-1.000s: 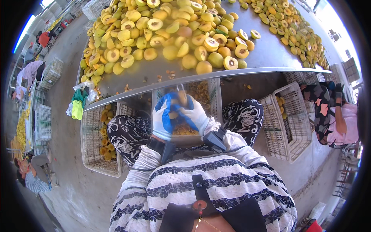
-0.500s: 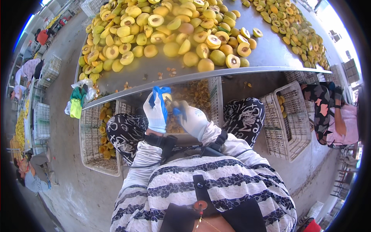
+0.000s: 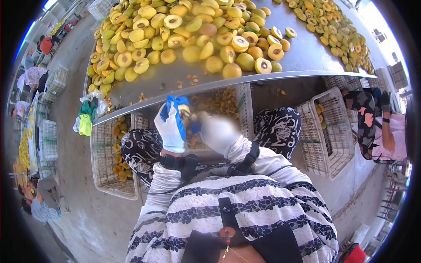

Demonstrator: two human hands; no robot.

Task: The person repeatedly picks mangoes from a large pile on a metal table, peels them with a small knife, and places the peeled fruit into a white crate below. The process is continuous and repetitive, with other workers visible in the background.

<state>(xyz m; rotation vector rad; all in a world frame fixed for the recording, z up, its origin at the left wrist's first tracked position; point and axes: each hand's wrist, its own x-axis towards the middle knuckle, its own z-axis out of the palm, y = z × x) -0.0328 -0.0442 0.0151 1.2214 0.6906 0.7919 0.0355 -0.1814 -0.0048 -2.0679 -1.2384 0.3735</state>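
My left hand (image 3: 171,125), in a white glove with blue coating, is closed around a yellow peach half (image 3: 185,113) just in front of the metal table's edge. Close beside it is my right hand (image 3: 219,135), also in a white and blue glove and smeared by motion. Its fingers curl towards the peach; what they grip is hidden by the blur. Below both hands a crate (image 3: 244,105) between my knees contains many small brown-yellow scraps. On the table (image 3: 171,72) beyond, a large heap of halved yellow peaches (image 3: 173,21) lies, some showing their pits.
A white crate with peach halves (image 3: 97,162) stands left of my legs, another crate (image 3: 310,144) at right. A plastic bag with green cloth (image 3: 87,114) hangs at the table's left corner. A second peach heap (image 3: 337,37) lies far right. A co-worker (image 3: 386,136) sits at right.
My left hand has shifted slightly left and turned, showing more of its blue palm. My right hand has become blurred beside the peach half.
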